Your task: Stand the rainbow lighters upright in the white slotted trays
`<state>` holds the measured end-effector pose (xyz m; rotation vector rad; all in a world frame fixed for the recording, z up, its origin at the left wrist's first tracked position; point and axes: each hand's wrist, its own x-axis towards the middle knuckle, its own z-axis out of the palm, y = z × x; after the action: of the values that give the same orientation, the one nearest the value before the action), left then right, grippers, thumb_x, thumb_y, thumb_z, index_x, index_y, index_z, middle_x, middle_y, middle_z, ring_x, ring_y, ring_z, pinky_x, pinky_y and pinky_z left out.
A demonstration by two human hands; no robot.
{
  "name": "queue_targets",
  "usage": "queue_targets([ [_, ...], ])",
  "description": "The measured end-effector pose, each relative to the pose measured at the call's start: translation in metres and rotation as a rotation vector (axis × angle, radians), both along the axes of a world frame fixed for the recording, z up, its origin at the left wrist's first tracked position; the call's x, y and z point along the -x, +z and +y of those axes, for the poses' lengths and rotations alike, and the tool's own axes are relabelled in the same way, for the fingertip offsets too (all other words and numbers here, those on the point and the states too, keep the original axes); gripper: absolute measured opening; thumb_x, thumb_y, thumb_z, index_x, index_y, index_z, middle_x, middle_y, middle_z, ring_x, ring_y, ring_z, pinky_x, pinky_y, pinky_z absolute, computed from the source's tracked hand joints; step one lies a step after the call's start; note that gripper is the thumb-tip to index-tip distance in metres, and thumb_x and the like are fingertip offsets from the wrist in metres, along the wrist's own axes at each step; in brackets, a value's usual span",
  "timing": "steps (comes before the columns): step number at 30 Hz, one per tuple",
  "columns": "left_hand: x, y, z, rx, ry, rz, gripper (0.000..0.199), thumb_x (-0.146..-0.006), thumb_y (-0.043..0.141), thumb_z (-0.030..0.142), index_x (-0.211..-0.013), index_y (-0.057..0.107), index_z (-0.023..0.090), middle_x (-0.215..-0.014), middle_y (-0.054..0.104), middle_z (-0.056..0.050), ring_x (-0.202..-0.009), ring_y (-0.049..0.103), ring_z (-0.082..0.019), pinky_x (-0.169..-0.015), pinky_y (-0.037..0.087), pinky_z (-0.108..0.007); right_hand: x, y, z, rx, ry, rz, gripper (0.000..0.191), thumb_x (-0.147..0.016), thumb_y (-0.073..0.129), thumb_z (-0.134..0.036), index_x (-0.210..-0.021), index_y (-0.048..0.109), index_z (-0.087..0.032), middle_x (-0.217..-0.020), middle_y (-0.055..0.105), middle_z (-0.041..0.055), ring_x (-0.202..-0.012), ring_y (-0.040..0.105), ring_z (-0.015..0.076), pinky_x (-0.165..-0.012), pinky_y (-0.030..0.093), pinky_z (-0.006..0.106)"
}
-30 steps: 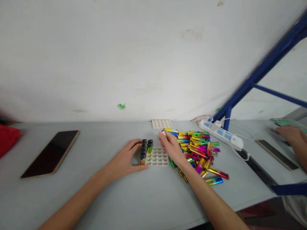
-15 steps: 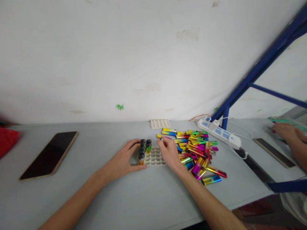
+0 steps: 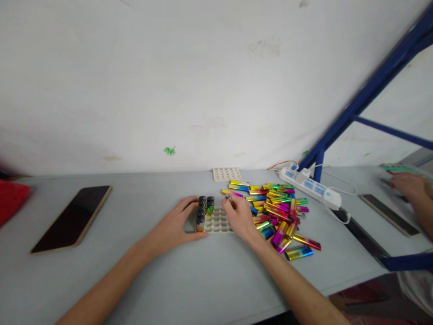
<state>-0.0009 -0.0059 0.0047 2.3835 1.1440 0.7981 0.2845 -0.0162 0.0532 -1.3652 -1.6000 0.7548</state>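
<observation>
A white tray with rows of holes (image 3: 218,221) lies in front of me on the table. Several black-topped lighters (image 3: 201,211) stand upright in its left column and at the back of the second one. My left hand (image 3: 176,222) curves round the tray's left end, thumb at the front edge and fingers towards the back. Over the tray's right part, my right hand (image 3: 239,215) is closed round a lighter (image 3: 228,197); only its metal-and-dark tip shows above the fingers. Just right of this hand lies a loose pile of shiny multicoloured lighters (image 3: 279,212).
A second white holed tray (image 3: 226,174) lies by the wall. Behind the pile stands a power strip (image 3: 309,186) with cables, beside a blue metal frame (image 3: 320,158). A dark tablet-like slab (image 3: 72,219) and a red object (image 3: 11,198) lie left. Another person's hand (image 3: 407,184) shows far right.
Both my hands stay nearly in place, and the lighters in the tray look the same. The view shifts slightly. At far right the other person's hand moves a little.
</observation>
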Motion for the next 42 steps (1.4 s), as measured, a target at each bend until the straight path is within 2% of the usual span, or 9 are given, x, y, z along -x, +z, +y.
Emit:
queue_targets([
  [6,0.0,0.002,-0.001,0.006,-0.004,-0.006,0.082,-0.094,0.11,0.071,-0.158,0.083,0.028,-0.178,0.078,-0.017,-0.163,0.078,-0.048,-0.143,0.066,-0.063,-0.003,0.01,-0.003,-0.055,0.101,-0.043,0.044,-0.123,0.061,-0.059,-0.09,0.049,-0.033,-0.075,0.057,-0.0044,-0.073,0.055,0.0219,-0.074,0.045,0.035],
  [11,-0.001,0.005,-0.002,0.0,-0.004,0.031,0.082,-0.095,0.11,0.069,-0.159,0.081,0.028,-0.179,0.077,-0.017,-0.163,0.077,-0.047,-0.143,0.065,-0.061,-0.015,0.02,-0.004,-0.226,0.193,-0.181,0.044,-0.132,0.056,-0.056,-0.095,0.055,-0.031,-0.097,0.074,0.0051,-0.096,0.071,0.0266,-0.09,0.055,0.037],
  [17,-0.001,0.005,-0.002,-0.016,-0.02,0.038,0.08,-0.097,0.11,0.066,-0.159,0.08,0.026,-0.18,0.076,-0.018,-0.164,0.077,-0.045,-0.143,0.065,-0.059,-0.021,0.019,-0.003,-0.082,0.297,-0.266,0.061,-0.133,0.064,-0.065,-0.084,0.055,-0.03,-0.074,0.074,0.0007,-0.069,0.068,0.0218,-0.074,0.049,0.035],
  [21,-0.002,0.002,-0.001,-0.005,-0.013,0.006,0.078,-0.095,0.111,0.066,-0.156,0.082,0.028,-0.178,0.078,-0.016,-0.163,0.078,-0.046,-0.143,0.065,-0.06,-0.02,0.016,-0.005,-0.027,0.369,-0.309,0.049,-0.133,0.072,-0.057,-0.094,0.07,-0.027,-0.088,0.089,0.0049,-0.08,0.083,0.0247,-0.077,0.052,0.033],
  [26,-0.002,0.001,0.0,0.008,-0.018,-0.025,0.077,-0.094,0.112,0.064,-0.157,0.082,0.03,-0.177,0.079,-0.015,-0.162,0.078,-0.045,-0.143,0.065,-0.058,-0.016,0.025,-0.009,-0.086,0.421,-0.594,0.028,-0.129,0.083,-0.047,-0.114,0.082,-0.024,-0.101,0.092,0.0076,-0.09,0.086,0.0267,-0.079,0.051,0.032],
  [30,0.001,0.001,0.002,0.012,-0.036,-0.028,0.074,-0.096,0.109,0.06,-0.158,0.082,0.029,-0.176,0.079,-0.015,-0.162,0.078,-0.044,-0.143,0.065,-0.059,-0.003,0.031,-0.014,-0.099,0.347,-0.725,0.024,-0.127,0.087,-0.046,-0.122,0.086,-0.023,-0.108,0.094,0.0117,-0.094,0.087,0.0288,-0.082,0.052,0.033],
  [35,0.003,-0.002,0.004,-0.003,-0.023,-0.03,0.077,-0.097,0.108,0.065,-0.16,0.082,0.029,-0.176,0.079,-0.016,-0.162,0.079,-0.045,-0.143,0.066,-0.061,-0.002,0.028,-0.013,0.011,0.272,-0.668,0.041,-0.122,0.093,-0.052,-0.093,0.084,-0.024,-0.089,0.09,0.007,-0.081,0.083,0.0258,-0.075,0.046,0.034],
  [39,0.004,-0.003,0.006,0.001,-0.024,-0.039,0.077,-0.097,0.107,0.072,-0.157,0.084,0.029,-0.175,0.08,-0.018,-0.162,0.079,-0.047,-0.143,0.066,-0.065,-0.044,0.027,0.003,-0.1,0.206,-0.438,0.047,-0.128,0.079,-0.055,-0.092,0.084,-0.025,-0.086,0.088,0.0037,-0.078,0.08,0.0229,-0.078,0.053,0.033],
  [42,0.003,-0.002,0.007,0.025,-0.019,-0.055,0.078,-0.096,0.107,0.075,-0.156,0.085,0.029,-0.176,0.08,-0.018,-0.162,0.08,-0.049,-0.144,0.065,-0.068,-0.095,0.024,0.022,-0.245,0.0,-0.413,0.036,-0.129,0.07,-0.046,-0.108,0.09,-0.025,-0.1,0.092,0.009,-0.093,0.085,0.0286,-0.094,0.066,0.039],
])
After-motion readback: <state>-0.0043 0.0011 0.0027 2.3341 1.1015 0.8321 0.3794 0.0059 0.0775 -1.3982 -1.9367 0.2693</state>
